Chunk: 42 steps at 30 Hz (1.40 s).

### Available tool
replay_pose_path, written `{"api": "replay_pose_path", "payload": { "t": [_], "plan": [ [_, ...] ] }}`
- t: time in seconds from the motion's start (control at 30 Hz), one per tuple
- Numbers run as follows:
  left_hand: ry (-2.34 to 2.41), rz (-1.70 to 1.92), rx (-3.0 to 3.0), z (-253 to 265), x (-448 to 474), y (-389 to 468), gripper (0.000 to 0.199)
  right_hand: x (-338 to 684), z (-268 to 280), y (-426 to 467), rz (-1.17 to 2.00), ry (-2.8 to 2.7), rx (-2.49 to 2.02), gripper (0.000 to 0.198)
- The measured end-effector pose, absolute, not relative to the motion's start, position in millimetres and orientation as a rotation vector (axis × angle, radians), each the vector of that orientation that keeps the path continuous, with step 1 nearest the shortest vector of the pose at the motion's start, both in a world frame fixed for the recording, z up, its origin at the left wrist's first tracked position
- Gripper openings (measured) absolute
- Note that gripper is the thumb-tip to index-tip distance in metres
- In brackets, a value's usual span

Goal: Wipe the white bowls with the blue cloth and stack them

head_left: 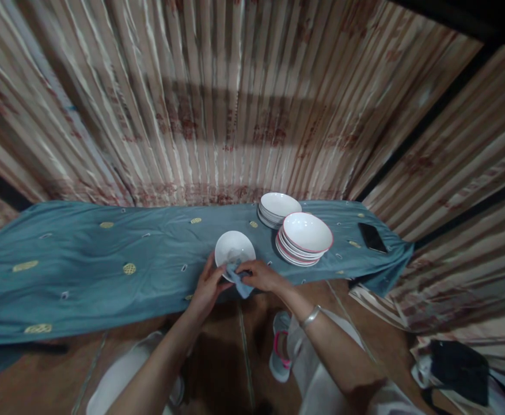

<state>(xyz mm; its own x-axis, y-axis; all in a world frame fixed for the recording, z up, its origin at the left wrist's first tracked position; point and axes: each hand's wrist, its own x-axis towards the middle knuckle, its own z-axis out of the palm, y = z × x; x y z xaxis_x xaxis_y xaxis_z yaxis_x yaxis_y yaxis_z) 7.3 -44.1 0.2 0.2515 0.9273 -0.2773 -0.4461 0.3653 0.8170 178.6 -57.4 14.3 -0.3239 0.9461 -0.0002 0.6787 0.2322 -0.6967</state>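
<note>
A white bowl [234, 242] is tilted up over the front edge of the cloth-covered table. My left hand [210, 280] grips its left rim, thumb on the near side and fingers underneath. In my right hand [257, 275] a light blue cloth [240, 282] is pinched against the bowl's near right rim, with one end hanging below. To the right stands a stack of white plates with red rims [307, 233]. Behind it sits a second stack of white dishes [279, 205]. A silver bangle circles my right wrist.
A blue-green patterned cloth [157, 248] covers the long narrow table. A black phone [372, 237] lies at its right end. Pleated curtains [217, 115] hang behind and at the sides. A dark bag [459, 369] is on the lower right, and a slipper [280, 349] is on the floor.
</note>
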Motion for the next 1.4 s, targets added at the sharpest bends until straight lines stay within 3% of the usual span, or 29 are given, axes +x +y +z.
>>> {"api": "replay_pose_path", "payload": {
  "t": [0.17, 0.37, 0.6, 0.93, 1.07, 1.4],
  "plan": [
    [0.898, 1.027, 0.693, 0, 9, -44, 0.074, 190, 2, -49, 0.43, -2.235, -1.624, 0.033],
    [0.917, 1.036, 0.687, -1, 11, -43, 0.077, 184, -9, -25, 0.123, -1.984, -1.685, 0.033],
    [0.862, 1.046, 0.719, 2, 14, -46, 0.08, 169, -11, -8, 0.358, -1.805, -1.419, 0.04],
    [0.896, 1.074, 0.72, -3, 9, -43, 0.084, 151, -1, -24, 0.943, -1.836, -1.304, 0.024],
    [0.896, 1.084, 0.723, -1, 7, -44, 0.083, 161, 3, -32, 0.859, -2.02, -1.45, 0.025],
    [0.915, 1.054, 0.724, 0, 8, -43, 0.077, 174, -12, -36, 0.288, -2.127, -1.6, 0.036]
  ]
}}
